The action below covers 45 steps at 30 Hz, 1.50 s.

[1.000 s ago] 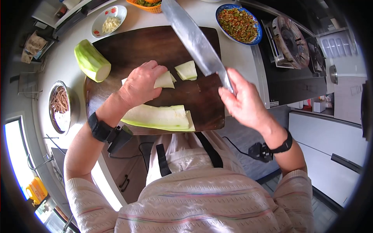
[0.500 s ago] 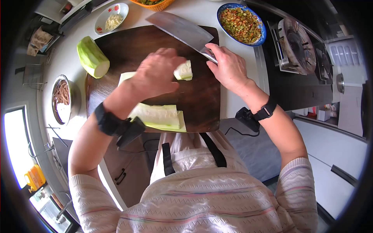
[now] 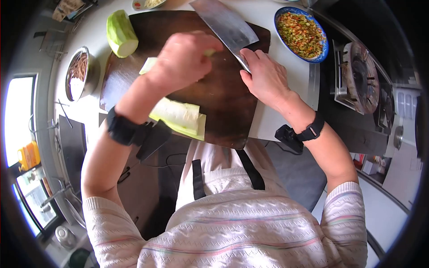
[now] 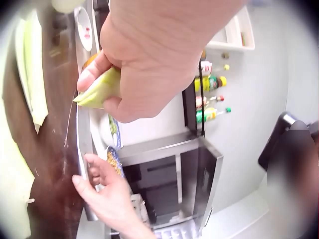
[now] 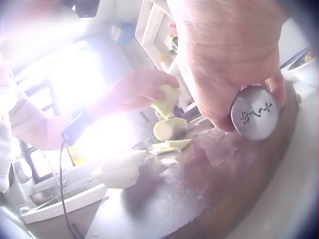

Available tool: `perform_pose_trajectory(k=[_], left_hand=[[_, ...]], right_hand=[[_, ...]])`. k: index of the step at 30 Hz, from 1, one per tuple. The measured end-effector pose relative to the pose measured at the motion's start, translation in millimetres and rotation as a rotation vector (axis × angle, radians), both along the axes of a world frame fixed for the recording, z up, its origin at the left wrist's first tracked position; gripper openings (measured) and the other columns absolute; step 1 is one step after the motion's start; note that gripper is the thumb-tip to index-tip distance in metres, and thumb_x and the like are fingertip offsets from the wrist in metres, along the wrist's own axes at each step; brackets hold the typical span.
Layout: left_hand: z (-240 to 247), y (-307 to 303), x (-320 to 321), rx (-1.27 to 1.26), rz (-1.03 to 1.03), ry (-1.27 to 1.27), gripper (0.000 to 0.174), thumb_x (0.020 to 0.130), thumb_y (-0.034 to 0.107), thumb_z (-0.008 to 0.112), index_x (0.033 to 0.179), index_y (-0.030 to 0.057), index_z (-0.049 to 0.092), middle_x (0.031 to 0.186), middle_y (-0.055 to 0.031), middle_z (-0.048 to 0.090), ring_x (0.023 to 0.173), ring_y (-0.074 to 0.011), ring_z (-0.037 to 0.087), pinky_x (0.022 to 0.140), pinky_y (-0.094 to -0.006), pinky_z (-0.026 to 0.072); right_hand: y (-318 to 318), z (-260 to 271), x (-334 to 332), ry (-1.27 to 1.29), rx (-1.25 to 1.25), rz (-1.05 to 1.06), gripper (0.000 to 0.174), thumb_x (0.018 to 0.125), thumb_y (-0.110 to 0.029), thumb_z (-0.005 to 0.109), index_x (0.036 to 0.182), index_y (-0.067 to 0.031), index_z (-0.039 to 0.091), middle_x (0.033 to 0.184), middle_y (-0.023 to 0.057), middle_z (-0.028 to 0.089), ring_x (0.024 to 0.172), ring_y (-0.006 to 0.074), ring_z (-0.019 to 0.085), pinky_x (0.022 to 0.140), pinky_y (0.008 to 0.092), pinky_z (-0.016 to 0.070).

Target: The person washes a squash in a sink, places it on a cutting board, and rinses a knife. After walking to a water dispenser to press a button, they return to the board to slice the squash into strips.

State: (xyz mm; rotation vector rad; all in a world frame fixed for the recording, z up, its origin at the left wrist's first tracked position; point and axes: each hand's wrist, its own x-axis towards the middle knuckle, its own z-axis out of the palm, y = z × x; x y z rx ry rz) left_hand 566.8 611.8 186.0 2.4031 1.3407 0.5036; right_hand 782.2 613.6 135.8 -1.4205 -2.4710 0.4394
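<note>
My left hand [image 3: 185, 60] is raised over the dark cutting board [image 3: 228, 111], pinching a few pale green-edged gourd slices [image 4: 102, 89] between thumb and fingers. At the far right of the board, my right hand [image 3: 268, 76] grips the handle of a cleaver [image 3: 228, 27], its broad blade pointing away to the upper left. The round metal handle end [image 5: 255, 113] shows between the fingers in the right wrist view. Long gourd slabs [image 3: 178, 114] lie stacked at the near edge. Another gourd piece [image 3: 148, 65] lies partly hidden behind my left wrist.
A peeled gourd chunk [image 3: 121, 35] rests at the board's far left corner. Left of the board stands a metal bowl of brown strips [image 3: 78, 73]. A blue-rimmed bowl of chopped vegetables [image 3: 301, 35] is at the far right, near the gas stove [image 3: 362, 78].
My left hand has moved from the slices on the left to the cut pieces further right and lifted them. My right hand has moved away from me, and the cleaver has swung lower.
</note>
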Motion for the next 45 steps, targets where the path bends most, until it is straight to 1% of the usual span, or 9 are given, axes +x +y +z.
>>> perform_pose_trajectory(k=[6, 15, 24, 30, 35, 37, 40, 43, 45], left_hand=[[21, -88, -62, -0.074, 0.468, -0.435, 0.033, 0.072, 0.0, 0.056, 0.103, 0.0023, 0.064, 0.087, -0.0069, 0.066, 0.078, -0.0114, 0.061, 0.073, -0.0248, 0.0485], [-38, -311, -123, -0.244, 0.995, -1.088, 0.036, 0.077, -0.014, 0.05, 0.11, -0.0015, 0.061, 0.098, -0.0026, 0.062, 0.089, -0.0087, 0.059, 0.078, -0.0224, 0.0484], [-71, -605, -107, -0.117, 1.762, -0.752, 0.033, 0.072, 0.003, 0.056, 0.105, 0.0009, 0.063, 0.091, -0.0037, 0.063, 0.083, -0.0108, 0.059, 0.076, -0.0255, 0.0495], [-68, -816, -71, 0.361, 2.334, -0.905, 0.035, 0.072, -0.002, 0.054, 0.105, 0.0023, 0.064, 0.095, -0.0055, 0.064, 0.081, -0.0128, 0.062, 0.068, -0.0272, 0.0549], [-44, -999, -66, 0.676, 2.784, -0.584, 0.038, 0.077, -0.002, 0.057, 0.114, 0.0024, 0.06, 0.097, -0.0106, 0.063, 0.075, -0.0158, 0.063, 0.056, -0.0262, 0.0544], [-43, -1081, -73, 0.474, 2.976, -0.277, 0.049, 0.076, 0.011, 0.066, 0.122, -0.0011, 0.054, 0.104, -0.0154, 0.064, 0.082, -0.0222, 0.065, 0.068, -0.0315, 0.0537], [-51, -1145, -91, -0.031, 2.94, 0.304, 0.068, 0.076, 0.029, 0.072, 0.131, -0.0015, 0.046, 0.118, -0.0237, 0.059, 0.104, -0.0343, 0.06, 0.088, -0.0407, 0.0481], [-117, -1167, -160, 0.258, 2.457, 0.193, 0.051, 0.086, 0.019, 0.064, 0.13, -0.0002, 0.048, 0.119, -0.0215, 0.06, 0.098, -0.0279, 0.063, 0.085, -0.0366, 0.0496], [-106, -1003, -183, -0.007, 2.334, 0.124, 0.041, 0.087, 0.014, 0.061, 0.125, 0.0001, 0.054, 0.122, -0.0172, 0.059, 0.105, -0.0239, 0.059, 0.091, -0.0338, 0.0458]], right_hand=[[-12, 5, -1, -0.016, -0.025, 0.088, 0.038, 0.08, -0.016, 0.064, 0.113, -0.0054, 0.051, 0.097, 0.0136, 0.056, 0.095, 0.0322, 0.057, 0.077, 0.0451, 0.0486], [-15, -12, -6, 0.011, 0.073, 0.081, 0.043, 0.08, -0.023, 0.066, 0.119, -0.0092, 0.053, 0.105, 0.0132, 0.056, 0.097, 0.0353, 0.057, 0.079, 0.043, 0.0484], [66, -63, 29, -0.193, 0.174, 0.209, 0.045, 0.091, -0.021, 0.057, 0.131, -0.0041, 0.047, 0.116, 0.0222, 0.055, 0.106, 0.0363, 0.054, 0.09, 0.0402, 0.043], [139, -91, 34, -0.448, 0.296, 0.195, 0.048, 0.089, -0.024, 0.054, 0.131, -0.0034, 0.046, 0.117, 0.0249, 0.057, 0.106, 0.0406, 0.054, 0.09, 0.0421, 0.0426], [129, -82, 18, -0.456, 0.203, 0.247, 0.046, 0.09, -0.024, 0.055, 0.13, -0.0022, 0.048, 0.116, 0.0232, 0.059, 0.104, 0.0377, 0.057, 0.089, 0.0407, 0.044], [120, -74, 21, -0.342, 0.074, 0.196, 0.046, 0.089, -0.027, 0.057, 0.128, -0.0031, 0.05, 0.114, 0.0199, 0.062, 0.101, 0.0315, 0.06, 0.089, 0.0381, 0.0448], [40, -44, -1, -0.125, -0.018, 0.18, 0.039, 0.087, -0.026, 0.06, 0.118, -0.0023, 0.058, 0.101, 0.0158, 0.068, 0.092, 0.0267, 0.065, 0.081, 0.0375, 0.0486], [17, -42, -8, -0.16, 0.215, 0.123, 0.04, 0.079, -0.019, 0.059, 0.117, -0.0069, 0.059, 0.104, 0.02, 0.065, 0.099, 0.0366, 0.061, 0.085, 0.0417, 0.0476], [8, -36, -10, -0.249, 0.254, 0.026, 0.045, 0.075, -0.017, 0.058, 0.12, -0.0092, 0.055, 0.108, 0.0189, 0.061, 0.101, 0.0398, 0.057, 0.088, 0.0463, 0.0457]])
